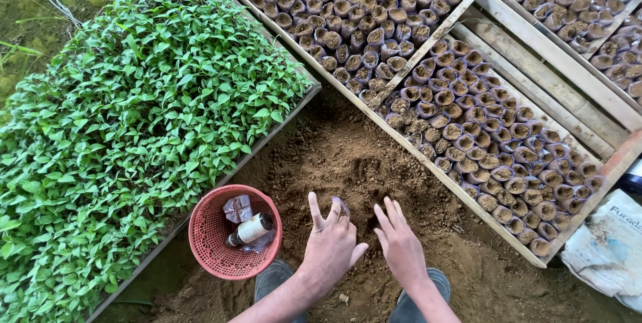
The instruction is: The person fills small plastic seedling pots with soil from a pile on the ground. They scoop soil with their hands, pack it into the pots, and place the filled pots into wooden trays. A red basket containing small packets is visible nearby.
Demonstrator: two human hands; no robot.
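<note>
Loose brown soil mound (348,156) on the ground, filling the wedge between two raised beds and lying directly ahead of both hands. Left side: long wooden-edged bed of dense green seedlings (134,116), leaves overhanging its board edge. Right side: wooden frame (428,162) split by slats into compartments, each packed tight with small soil-filled nursery bags (481,129), all upright and touching one another; a further frame of the same bags shows at the upper right corner. Red plastic basket (204,239), round and perforated, stands on the ground just beside the left hand, against the seedling bed's edge; inside it lie a small dark bottle (251,229) with a pale label, tipped on its side, and crumpled clear plastic bags. White printed sack (612,249) lies at the right edge, just beyond the frame's corner. Left hand (329,243): palm down over the soil, fingers curled around a small clear nursery bag (341,206) held at the fingertips. Right hand (400,239): just beside the left, fingers straight and close together, holding nothing visible, tips at the soil. Two knees in dark trousers appear at the bottom edge.
</note>
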